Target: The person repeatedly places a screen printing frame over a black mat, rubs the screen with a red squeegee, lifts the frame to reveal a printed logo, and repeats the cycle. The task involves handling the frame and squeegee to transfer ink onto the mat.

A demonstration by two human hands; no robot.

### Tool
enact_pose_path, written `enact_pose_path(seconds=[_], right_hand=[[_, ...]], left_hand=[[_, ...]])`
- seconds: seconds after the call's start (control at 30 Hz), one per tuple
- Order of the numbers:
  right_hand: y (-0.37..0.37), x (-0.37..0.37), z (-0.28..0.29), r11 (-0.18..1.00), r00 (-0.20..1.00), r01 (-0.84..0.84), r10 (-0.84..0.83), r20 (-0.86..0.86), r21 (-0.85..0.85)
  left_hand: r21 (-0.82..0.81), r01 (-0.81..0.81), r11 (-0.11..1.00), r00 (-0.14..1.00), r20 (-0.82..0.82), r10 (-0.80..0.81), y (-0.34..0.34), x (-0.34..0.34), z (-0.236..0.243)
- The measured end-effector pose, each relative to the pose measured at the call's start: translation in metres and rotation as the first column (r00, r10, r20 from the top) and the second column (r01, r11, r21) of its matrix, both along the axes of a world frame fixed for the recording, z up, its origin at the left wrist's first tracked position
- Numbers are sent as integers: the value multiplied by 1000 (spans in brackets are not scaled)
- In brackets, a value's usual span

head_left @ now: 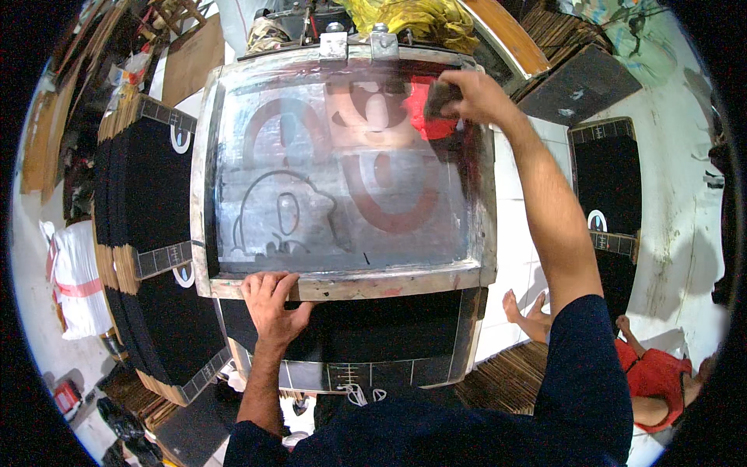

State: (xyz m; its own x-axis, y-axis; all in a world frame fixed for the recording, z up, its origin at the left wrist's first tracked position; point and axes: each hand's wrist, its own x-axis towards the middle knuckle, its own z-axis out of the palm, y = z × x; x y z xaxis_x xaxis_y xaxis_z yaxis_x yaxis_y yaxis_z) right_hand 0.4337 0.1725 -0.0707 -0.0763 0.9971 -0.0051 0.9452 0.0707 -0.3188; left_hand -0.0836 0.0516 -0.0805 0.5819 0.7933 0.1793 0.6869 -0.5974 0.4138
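A wooden-framed printing screen (282, 194) with faint ring, eye and outline shapes lies in front of me, clamped at its far edge by two metal fittings (334, 48). My right hand (471, 97) grips a dark squeegee (440, 96) at the upper right of the mesh, over a patch of bright red ink (420, 117). The fingers of my left hand (275, 302) curl over the near rail of the frame, thumb on its front side. Beneath that rail is a black printed panel (373, 327).
Stacks of black printed panels (159, 202) stand at the left, more panels (605, 171) at the right. A seated person in red (654, 381) is at lower right. Yellow crumpled material (412, 19) lies beyond the screen; a white bundle (82, 280) is far left.
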Motion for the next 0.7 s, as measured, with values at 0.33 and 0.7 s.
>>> enact_pose_path(seconds=[0.33,0.7], right_hand=[[46,24,-34,841,981,164,-192,1,516],[-259,-186,76,780,927,348,-368,-69,521]], left_hand=[[18,-53,998,998,-40,53,-6,0,-3],[218,118,969,991,-90,-101,18,11,121]])
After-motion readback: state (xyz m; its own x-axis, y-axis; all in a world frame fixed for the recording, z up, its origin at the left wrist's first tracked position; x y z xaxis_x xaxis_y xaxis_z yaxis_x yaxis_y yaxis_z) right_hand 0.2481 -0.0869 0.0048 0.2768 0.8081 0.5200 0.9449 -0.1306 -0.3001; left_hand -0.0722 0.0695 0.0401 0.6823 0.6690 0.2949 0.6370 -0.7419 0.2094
